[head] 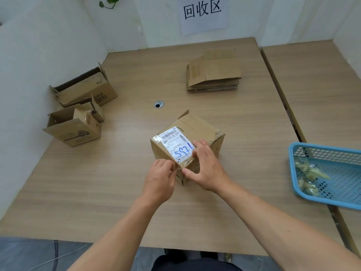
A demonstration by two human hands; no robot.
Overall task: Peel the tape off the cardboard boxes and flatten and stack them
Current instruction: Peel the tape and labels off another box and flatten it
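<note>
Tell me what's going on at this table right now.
A person is working on a taped brown cardboard box with a white shipping label, mid-table. The left hand pinches the clear tape at the box's near edge while the right hand rests on it, steadying. A stack of flattened cardboard boxes lies farther back, two opened brown boxes wait at left, and a blue plastic basket at right holds crumpled tape.

Bright, even light; soft shadows; edges bowed.
</note>
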